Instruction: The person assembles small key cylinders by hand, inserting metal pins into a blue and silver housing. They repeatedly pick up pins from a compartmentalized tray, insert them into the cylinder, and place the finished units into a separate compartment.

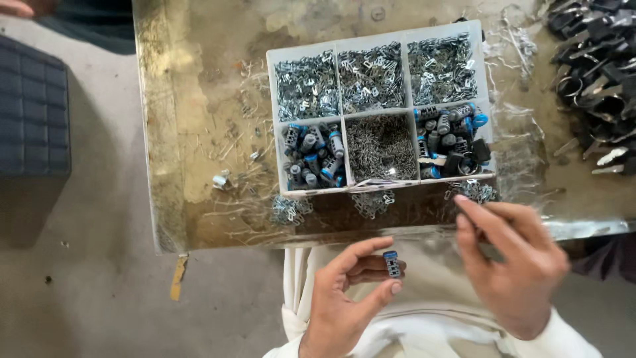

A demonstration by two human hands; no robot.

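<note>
Cylinder assembly at the bench, one piece in hand.
We note the six-compartment tray stocked with clips, springs and blue-capped cylinders; the right hand pinches its fingertips together at the bench edge, contents unclear; the left hand clamps a small blue-capped cylinder between thumb and fingers, unfinished in our judgement.

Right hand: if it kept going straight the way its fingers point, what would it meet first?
Probably the small heap of metal clips on the table edge, just beyond the right hand fingertips, before the compartment tray; depth is unclear.
</note>
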